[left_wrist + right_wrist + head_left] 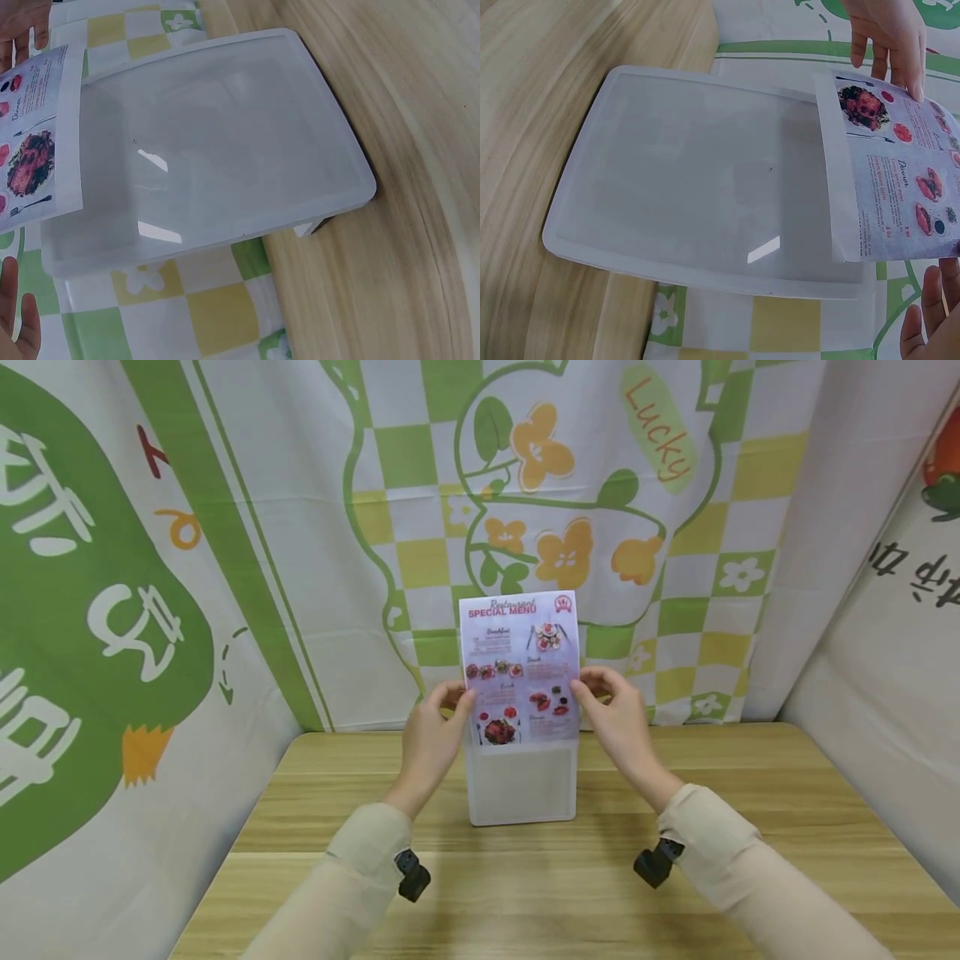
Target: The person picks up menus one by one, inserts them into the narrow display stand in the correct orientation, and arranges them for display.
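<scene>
A printed restaurant menu sheet (521, 672) is held upright between my two hands. My left hand (435, 735) pinches its left edge between thumb and fingers. On the opposite edge my right hand (618, 722) pinches it the same way. Behind the sheet's lower part stands a white-rimmed menu stand (522, 787) with a glossy panel (202, 142), leaning on the table. The menu's white lower margin (838, 172) overlaps the upper part of this panel and curves slightly. Whether sheet and panel touch, I cannot tell. The stand's top is hidden by the menu.
The stand rests on a wood-grain table (337, 860) near its back edge. A patterned cloth (408, 452) in green, yellow and white hangs right behind it. Printed cloth walls (247, 610) close in both sides. A small black camera sits on each wrist.
</scene>
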`<action>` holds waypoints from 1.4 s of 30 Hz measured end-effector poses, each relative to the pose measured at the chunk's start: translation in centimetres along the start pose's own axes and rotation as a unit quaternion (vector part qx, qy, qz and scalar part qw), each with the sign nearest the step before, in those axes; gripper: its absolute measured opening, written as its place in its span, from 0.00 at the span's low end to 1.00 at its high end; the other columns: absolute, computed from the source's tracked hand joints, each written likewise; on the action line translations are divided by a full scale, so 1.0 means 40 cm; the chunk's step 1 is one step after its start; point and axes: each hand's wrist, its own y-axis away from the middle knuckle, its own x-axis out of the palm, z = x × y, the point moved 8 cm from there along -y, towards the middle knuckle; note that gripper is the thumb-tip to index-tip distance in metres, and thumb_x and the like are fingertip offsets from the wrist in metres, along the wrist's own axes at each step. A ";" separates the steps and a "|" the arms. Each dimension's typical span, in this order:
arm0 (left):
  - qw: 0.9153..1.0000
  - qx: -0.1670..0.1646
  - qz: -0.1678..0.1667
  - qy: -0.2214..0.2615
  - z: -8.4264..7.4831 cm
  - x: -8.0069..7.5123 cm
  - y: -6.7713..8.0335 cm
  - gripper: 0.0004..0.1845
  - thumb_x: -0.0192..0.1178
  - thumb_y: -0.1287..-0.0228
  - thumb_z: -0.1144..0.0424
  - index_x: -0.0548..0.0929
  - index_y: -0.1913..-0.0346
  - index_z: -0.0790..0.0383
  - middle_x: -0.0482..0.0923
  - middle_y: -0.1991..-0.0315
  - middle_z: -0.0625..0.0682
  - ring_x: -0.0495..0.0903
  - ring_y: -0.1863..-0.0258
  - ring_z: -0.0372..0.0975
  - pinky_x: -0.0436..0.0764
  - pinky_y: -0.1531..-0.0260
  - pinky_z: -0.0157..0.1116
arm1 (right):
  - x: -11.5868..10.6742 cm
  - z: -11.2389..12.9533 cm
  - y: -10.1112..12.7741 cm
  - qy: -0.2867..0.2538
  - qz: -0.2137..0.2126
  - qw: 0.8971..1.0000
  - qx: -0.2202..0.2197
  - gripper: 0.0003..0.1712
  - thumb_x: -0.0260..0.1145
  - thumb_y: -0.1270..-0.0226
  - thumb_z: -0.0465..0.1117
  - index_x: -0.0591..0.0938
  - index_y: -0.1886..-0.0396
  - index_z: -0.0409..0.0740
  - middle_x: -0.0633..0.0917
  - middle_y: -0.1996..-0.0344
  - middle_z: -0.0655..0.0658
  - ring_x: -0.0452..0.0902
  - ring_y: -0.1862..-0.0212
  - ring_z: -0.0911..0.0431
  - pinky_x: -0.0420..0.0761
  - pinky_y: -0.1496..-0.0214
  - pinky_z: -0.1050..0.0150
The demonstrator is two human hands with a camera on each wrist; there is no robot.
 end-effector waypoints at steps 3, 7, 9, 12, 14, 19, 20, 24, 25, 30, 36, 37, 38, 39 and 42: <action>1.000 0.003 0.003 -0.007 -0.001 -0.001 -0.010 0.15 0.60 0.29 0.53 0.83 0.47 0.58 0.85 0.60 0.49 0.79 0.67 0.42 0.75 0.72 0.38 | 0.000 0.005 -0.011 -0.001 -0.004 1.000 -0.004 0.12 0.66 0.31 0.37 0.82 0.52 0.35 0.86 0.60 0.37 0.77 0.60 0.55 0.74 0.60 0.68; 1.000 0.008 0.003 -0.015 -0.004 -0.005 -0.023 0.16 0.61 0.30 0.53 0.83 0.46 0.57 0.86 0.59 0.49 0.81 0.63 0.42 0.76 0.70 0.38 | 0.002 0.012 -0.020 0.000 -0.004 1.000 -0.007 0.12 0.66 0.31 0.36 0.82 0.51 0.35 0.86 0.60 0.38 0.77 0.60 0.54 0.75 0.60 0.69; 1.000 0.010 0.001 -0.018 -0.006 -0.008 -0.030 0.16 0.61 0.30 0.54 0.83 0.46 0.57 0.86 0.59 0.49 0.81 0.62 0.42 0.77 0.70 0.39 | 0.003 0.016 -0.025 0.002 -0.002 1.000 -0.011 0.13 0.66 0.30 0.37 0.81 0.50 0.35 0.86 0.60 0.38 0.77 0.60 0.54 0.75 0.61 0.69; 1.000 0.014 -0.003 -0.023 -0.010 -0.012 -0.041 0.15 0.62 0.30 0.54 0.83 0.46 0.57 0.86 0.59 0.49 0.82 0.61 0.42 0.78 0.67 0.40 | 0.005 0.022 -0.033 0.005 -0.005 1.000 -0.019 0.13 0.66 0.30 0.37 0.81 0.50 0.35 0.86 0.60 0.38 0.76 0.60 0.54 0.74 0.61 0.70; 0.999 0.015 -0.006 -0.028 -0.014 -0.014 -0.048 0.14 0.61 0.30 0.54 0.83 0.46 0.56 0.86 0.58 0.49 0.82 0.60 0.42 0.78 0.66 0.41 | 0.007 0.026 -0.039 0.006 -0.007 1.000 -0.025 0.13 0.66 0.31 0.36 0.81 0.50 0.34 0.86 0.60 0.38 0.76 0.61 0.54 0.74 0.60 0.69; 0.999 0.021 -0.013 -0.039 -0.023 -0.019 -0.064 0.15 0.61 0.30 0.54 0.83 0.46 0.56 0.86 0.58 0.49 0.82 0.61 0.42 0.76 0.63 0.42 | 0.010 0.039 -0.054 0.017 -0.007 0.999 -0.036 0.14 0.66 0.31 0.35 0.81 0.49 0.34 0.86 0.60 0.38 0.77 0.60 0.51 0.75 0.58 0.66; 0.999 0.023 -0.014 -0.040 -0.024 -0.019 -0.067 0.15 0.61 0.30 0.54 0.83 0.45 0.56 0.86 0.58 0.49 0.82 0.61 0.42 0.76 0.63 0.42 | 0.010 0.041 -0.057 0.018 -0.007 0.999 -0.038 0.14 0.67 0.32 0.35 0.81 0.49 0.34 0.86 0.60 0.37 0.77 0.60 0.51 0.75 0.57 0.65; 0.998 0.030 -0.018 -0.048 -0.032 -0.022 -0.080 0.16 0.61 0.30 0.54 0.82 0.44 0.55 0.86 0.58 0.49 0.82 0.61 0.42 0.77 0.64 0.41 | 0.011 0.053 -0.072 0.022 -0.007 0.999 -0.046 0.14 0.67 0.32 0.34 0.81 0.49 0.33 0.86 0.59 0.36 0.79 0.60 0.49 0.76 0.56 0.63; 0.998 0.033 -0.019 -0.050 -0.036 -0.023 -0.083 0.16 0.61 0.30 0.54 0.82 0.44 0.55 0.86 0.58 0.49 0.81 0.61 0.42 0.77 0.65 0.41 | 0.010 0.056 -0.076 0.021 -0.008 0.999 -0.048 0.14 0.67 0.32 0.33 0.81 0.49 0.33 0.86 0.59 0.36 0.79 0.60 0.48 0.77 0.55 0.62; 0.997 0.042 -0.022 -0.063 -0.050 -0.026 -0.095 0.17 0.60 0.29 0.53 0.81 0.43 0.54 0.86 0.57 0.49 0.81 0.61 0.41 0.77 0.68 0.41 | 0.007 0.067 -0.093 0.024 -0.012 0.999 -0.045 0.14 0.65 0.30 0.35 0.81 0.49 0.33 0.86 0.58 0.36 0.79 0.59 0.48 0.77 0.55 0.62; 0.997 0.042 -0.029 -0.066 -0.051 -0.026 -0.112 0.17 0.60 0.29 0.53 0.81 0.42 0.54 0.86 0.57 0.49 0.82 0.61 0.42 0.77 0.68 0.41 | 0.007 0.074 -0.111 0.053 -0.010 0.998 -0.038 0.14 0.63 0.28 0.39 0.81 0.48 0.36 0.86 0.57 0.38 0.79 0.57 0.48 0.76 0.56 0.59; 0.997 0.040 -0.031 -0.064 -0.050 -0.025 -0.116 0.17 0.60 0.29 0.52 0.81 0.42 0.54 0.86 0.57 0.49 0.82 0.61 0.42 0.77 0.68 0.41 | 0.006 0.075 -0.114 0.058 -0.010 0.998 -0.037 0.14 0.63 0.27 0.40 0.81 0.48 0.36 0.86 0.57 0.39 0.79 0.57 0.49 0.76 0.56 0.59; 0.997 0.038 -0.033 -0.062 -0.049 -0.025 -0.119 0.17 0.60 0.29 0.52 0.81 0.42 0.53 0.86 0.57 0.49 0.82 0.61 0.42 0.77 0.68 0.41 | 0.007 0.076 -0.117 0.062 -0.009 0.997 -0.036 0.14 0.63 0.27 0.40 0.81 0.48 0.37 0.86 0.57 0.39 0.79 0.57 0.49 0.76 0.56 0.58; 0.997 0.035 -0.035 -0.059 -0.048 -0.025 -0.123 0.17 0.61 0.29 0.52 0.81 0.42 0.53 0.86 0.57 0.49 0.82 0.61 0.42 0.76 0.67 0.42 | 0.007 0.078 -0.121 0.064 -0.010 0.997 -0.037 0.14 0.63 0.27 0.40 0.81 0.48 0.37 0.86 0.57 0.39 0.79 0.57 0.49 0.76 0.56 0.58; 0.997 0.028 -0.044 -0.055 -0.045 -0.027 -0.133 0.17 0.61 0.30 0.52 0.81 0.43 0.52 0.86 0.56 0.48 0.82 0.61 0.42 0.76 0.66 0.42 | 0.009 0.085 -0.132 0.067 -0.013 0.997 -0.042 0.15 0.63 0.27 0.41 0.81 0.48 0.37 0.86 0.58 0.39 0.79 0.58 0.49 0.76 0.56 0.58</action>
